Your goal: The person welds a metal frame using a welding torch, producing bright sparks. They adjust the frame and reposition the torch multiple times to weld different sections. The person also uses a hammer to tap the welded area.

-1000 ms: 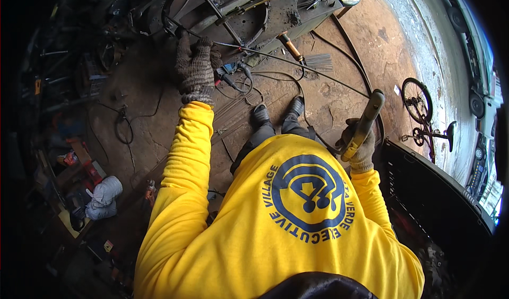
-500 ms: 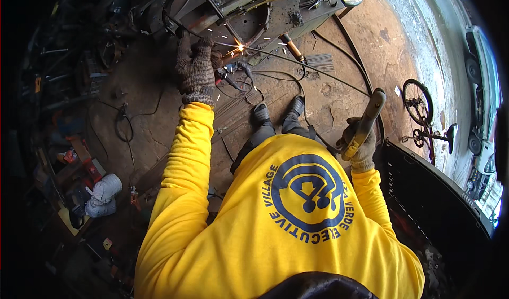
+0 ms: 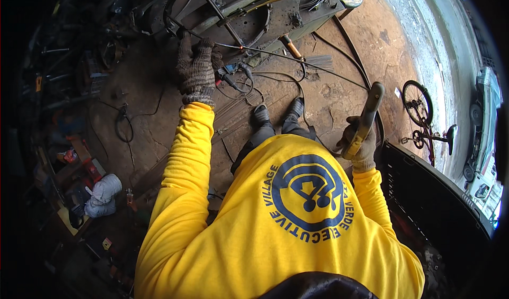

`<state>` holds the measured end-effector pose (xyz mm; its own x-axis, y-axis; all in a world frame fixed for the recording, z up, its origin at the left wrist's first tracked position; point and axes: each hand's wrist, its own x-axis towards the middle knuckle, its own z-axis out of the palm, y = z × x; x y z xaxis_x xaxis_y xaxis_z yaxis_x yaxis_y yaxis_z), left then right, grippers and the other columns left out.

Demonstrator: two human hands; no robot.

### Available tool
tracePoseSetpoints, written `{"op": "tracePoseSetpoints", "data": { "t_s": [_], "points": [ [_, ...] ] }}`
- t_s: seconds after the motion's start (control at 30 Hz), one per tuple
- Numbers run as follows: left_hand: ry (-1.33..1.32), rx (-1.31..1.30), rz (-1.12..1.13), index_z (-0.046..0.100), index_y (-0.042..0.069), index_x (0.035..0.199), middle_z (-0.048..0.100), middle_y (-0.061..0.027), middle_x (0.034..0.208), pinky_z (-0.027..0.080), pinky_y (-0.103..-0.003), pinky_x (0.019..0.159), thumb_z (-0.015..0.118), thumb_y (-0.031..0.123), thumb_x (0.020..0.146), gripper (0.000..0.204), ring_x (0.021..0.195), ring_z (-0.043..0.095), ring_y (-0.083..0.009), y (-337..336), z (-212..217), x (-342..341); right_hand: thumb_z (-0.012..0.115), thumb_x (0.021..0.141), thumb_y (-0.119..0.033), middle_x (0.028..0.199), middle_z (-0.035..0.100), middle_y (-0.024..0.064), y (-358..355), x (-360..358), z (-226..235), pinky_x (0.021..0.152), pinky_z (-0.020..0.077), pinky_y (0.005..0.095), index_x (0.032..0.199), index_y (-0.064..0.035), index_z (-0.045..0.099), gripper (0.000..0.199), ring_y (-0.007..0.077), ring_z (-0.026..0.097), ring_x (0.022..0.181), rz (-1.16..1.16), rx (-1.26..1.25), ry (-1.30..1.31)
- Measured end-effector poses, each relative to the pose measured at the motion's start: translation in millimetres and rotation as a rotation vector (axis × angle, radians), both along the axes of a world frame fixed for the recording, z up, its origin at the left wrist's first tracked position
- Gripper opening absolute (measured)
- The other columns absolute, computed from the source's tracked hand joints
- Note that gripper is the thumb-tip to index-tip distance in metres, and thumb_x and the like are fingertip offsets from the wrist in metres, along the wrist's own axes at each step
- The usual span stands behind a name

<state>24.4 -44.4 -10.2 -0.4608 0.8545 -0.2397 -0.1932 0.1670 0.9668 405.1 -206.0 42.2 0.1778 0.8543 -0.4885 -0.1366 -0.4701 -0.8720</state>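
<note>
My right hand [image 3: 362, 149], in a knit glove, is closed round the handle of a welding electrode holder [image 3: 371, 111]. A long thin welding rod [image 3: 318, 67] runs from its top end, leftward and away, to a joint with a small red glow [image 3: 241, 47]. My left hand [image 3: 196, 71], also gloved, is at a dark metal bar [image 3: 220, 44] left of the glow; its fingers seem closed on the bar, though their tips are partly hidden. The bar meets a crosswise metal strip [image 3: 220, 12] of a frame on the steel worktable [image 3: 283, 20].
A blue angle grinder [image 3: 233, 72] with its cable lies below the worktable edge. Another orange-handled tool [image 3: 290, 47] hangs by the table. Cables cross the brown floor near my feet [image 3: 278, 113]. A bicycle [image 3: 424, 116] and a dark panel [image 3: 435, 187] stand at right.
The bright arc and flying sparks have gone, leaving a small red glow at the joint. Both hands stay almost in place. A vehicle in the street at far right has shifted.
</note>
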Motion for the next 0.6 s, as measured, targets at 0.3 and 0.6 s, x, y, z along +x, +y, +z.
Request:
{"op": "tracePoseSetpoints", "data": {
  "t_s": [0.3,0.6],
  "points": [
    [-0.013,-0.017,0.002,0.040,0.011,0.152,0.067,-0.0057,0.089,0.052,-0.028,0.056,0.074,0.014,0.091,0.070,0.064,0.062,-0.0123,0,1,1,0.078,0.082,-0.016,0.080,0.062,0.0010,-11,3,-3,0.061,0.0519,0.0284,0.113,-0.0002,0.061,0.039,0.0114,0.061,0.066,0.072,0.087,-0.121],
    [0.189,0.137,-0.021,0.044,0.014,0.151,0.067,-0.0037,0.089,0.050,-0.027,0.057,0.075,0.023,0.091,0.068,0.066,0.061,-0.0106,5,-12,-1,0.075,0.085,-0.014,0.071,0.059,0.0020,4,1,15,0.051,0.0514,0.0271,0.115,0.0021,0.059,0.037,0.0126,0.059,0.055,0.008,-0.092,0.070]
  ]
}}
